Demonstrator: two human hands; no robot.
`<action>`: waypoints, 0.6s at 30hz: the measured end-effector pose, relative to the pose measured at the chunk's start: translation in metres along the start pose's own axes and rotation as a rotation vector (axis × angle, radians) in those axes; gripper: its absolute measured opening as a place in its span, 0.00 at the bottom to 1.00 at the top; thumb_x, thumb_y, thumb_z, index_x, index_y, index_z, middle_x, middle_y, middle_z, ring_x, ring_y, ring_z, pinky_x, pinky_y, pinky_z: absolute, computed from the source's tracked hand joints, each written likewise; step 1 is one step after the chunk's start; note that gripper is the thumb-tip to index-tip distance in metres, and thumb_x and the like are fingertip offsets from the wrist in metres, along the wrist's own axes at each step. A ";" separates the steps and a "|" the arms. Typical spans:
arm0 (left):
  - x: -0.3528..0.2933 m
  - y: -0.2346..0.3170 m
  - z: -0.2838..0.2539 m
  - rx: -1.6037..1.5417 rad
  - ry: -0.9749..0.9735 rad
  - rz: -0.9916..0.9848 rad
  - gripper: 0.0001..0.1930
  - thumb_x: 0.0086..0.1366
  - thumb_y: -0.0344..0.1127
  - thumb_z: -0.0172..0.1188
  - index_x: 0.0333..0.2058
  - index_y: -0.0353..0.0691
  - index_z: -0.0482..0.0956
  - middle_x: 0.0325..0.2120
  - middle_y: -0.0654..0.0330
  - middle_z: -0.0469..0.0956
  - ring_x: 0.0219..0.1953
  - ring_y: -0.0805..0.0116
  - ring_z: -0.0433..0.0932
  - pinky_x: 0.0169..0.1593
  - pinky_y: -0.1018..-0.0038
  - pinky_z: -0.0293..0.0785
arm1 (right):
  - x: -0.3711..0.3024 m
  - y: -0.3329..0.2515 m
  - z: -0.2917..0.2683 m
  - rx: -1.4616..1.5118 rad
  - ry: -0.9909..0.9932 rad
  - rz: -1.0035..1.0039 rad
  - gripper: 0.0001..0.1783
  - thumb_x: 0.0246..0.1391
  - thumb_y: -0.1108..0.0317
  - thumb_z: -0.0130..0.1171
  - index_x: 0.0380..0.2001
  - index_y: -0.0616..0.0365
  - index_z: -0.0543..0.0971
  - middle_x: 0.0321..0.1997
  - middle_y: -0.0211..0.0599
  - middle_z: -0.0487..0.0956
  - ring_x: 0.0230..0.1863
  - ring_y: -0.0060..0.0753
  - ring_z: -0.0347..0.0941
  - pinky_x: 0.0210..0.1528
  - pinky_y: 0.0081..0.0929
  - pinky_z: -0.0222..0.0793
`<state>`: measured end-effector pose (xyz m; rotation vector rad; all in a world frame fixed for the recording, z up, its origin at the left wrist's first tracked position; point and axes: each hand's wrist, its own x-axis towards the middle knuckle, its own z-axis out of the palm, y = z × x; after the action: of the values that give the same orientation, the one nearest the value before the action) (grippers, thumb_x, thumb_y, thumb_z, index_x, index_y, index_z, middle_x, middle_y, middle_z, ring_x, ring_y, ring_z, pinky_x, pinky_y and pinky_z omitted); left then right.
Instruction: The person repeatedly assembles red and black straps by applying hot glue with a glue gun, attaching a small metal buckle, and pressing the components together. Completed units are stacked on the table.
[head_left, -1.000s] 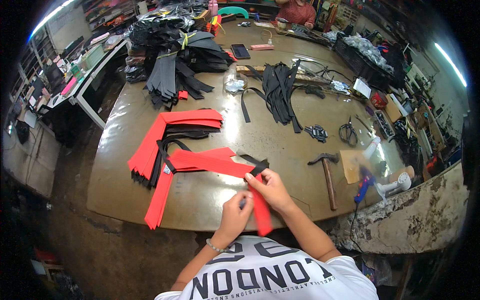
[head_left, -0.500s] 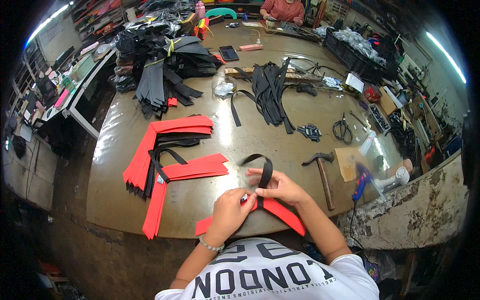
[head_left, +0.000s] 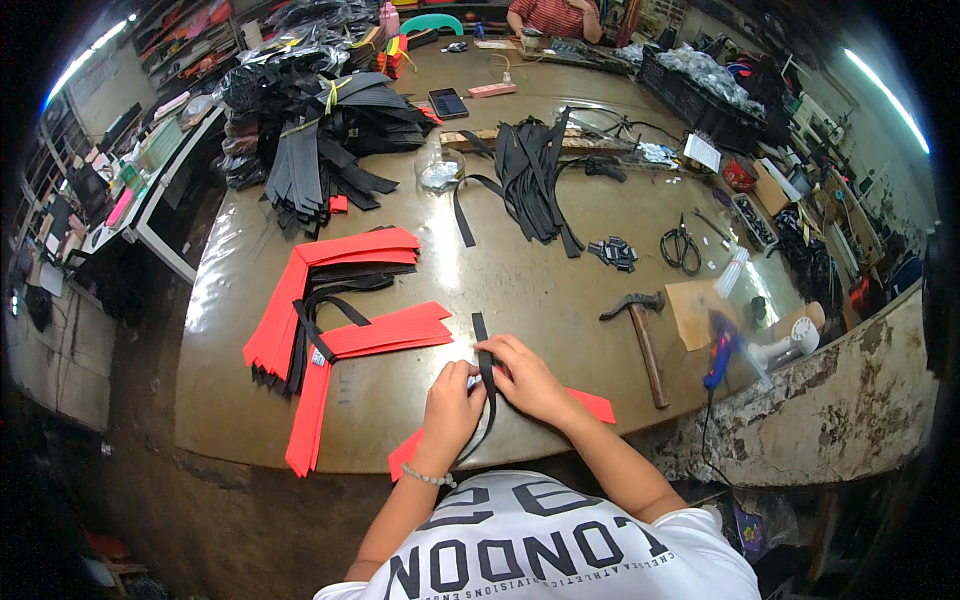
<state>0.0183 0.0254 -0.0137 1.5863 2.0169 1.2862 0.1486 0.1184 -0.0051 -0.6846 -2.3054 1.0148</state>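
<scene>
Both forearms in from near edge, wrists angled inward, hands together over near side of table [head_left: 500, 285]: R hand [head_left: 532, 382] w/ fingers bent & clamped on black strap [head_left: 487, 372], L hand [head_left: 452, 408] just left of it, fingertips curled at a small whitish piece [head_left: 474, 382] — can't tell if gripped. Strap runs btwn the hands, far end past R fingertips, near part curving back twd near edge; red strip [head_left: 592, 405] partly hidden by the arms — ends showing l. & r.
</scene>
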 end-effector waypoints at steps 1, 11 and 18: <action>0.002 -0.002 -0.001 -0.026 -0.014 -0.007 0.06 0.59 0.28 0.62 0.33 0.34 0.75 0.29 0.47 0.75 0.31 0.47 0.77 0.35 0.59 0.73 | -0.001 0.001 0.003 -0.045 0.055 -0.060 0.22 0.52 0.79 0.54 0.52 0.61 0.74 0.49 0.46 0.73 0.44 0.51 0.74 0.47 0.36 0.72; -0.003 0.007 -0.001 0.016 -0.091 -0.004 0.13 0.56 0.23 0.59 0.41 0.42 0.79 0.35 0.52 0.70 0.36 0.52 0.76 0.38 0.62 0.74 | -0.038 -0.019 0.002 -0.292 0.108 -0.165 0.09 0.50 0.74 0.60 0.37 0.60 0.79 0.38 0.40 0.77 0.41 0.44 0.75 0.42 0.36 0.73; -0.005 0.004 0.004 0.125 -0.092 0.026 0.14 0.55 0.25 0.61 0.41 0.46 0.80 0.36 0.55 0.69 0.35 0.52 0.77 0.37 0.60 0.75 | -0.055 -0.027 -0.002 -0.318 0.018 -0.164 0.03 0.50 0.72 0.59 0.28 0.59 0.75 0.33 0.41 0.74 0.45 0.47 0.75 0.43 0.38 0.74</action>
<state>0.0255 0.0231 -0.0140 1.6996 2.0624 1.0940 0.1836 0.0687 0.0029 -0.6090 -2.4864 0.5716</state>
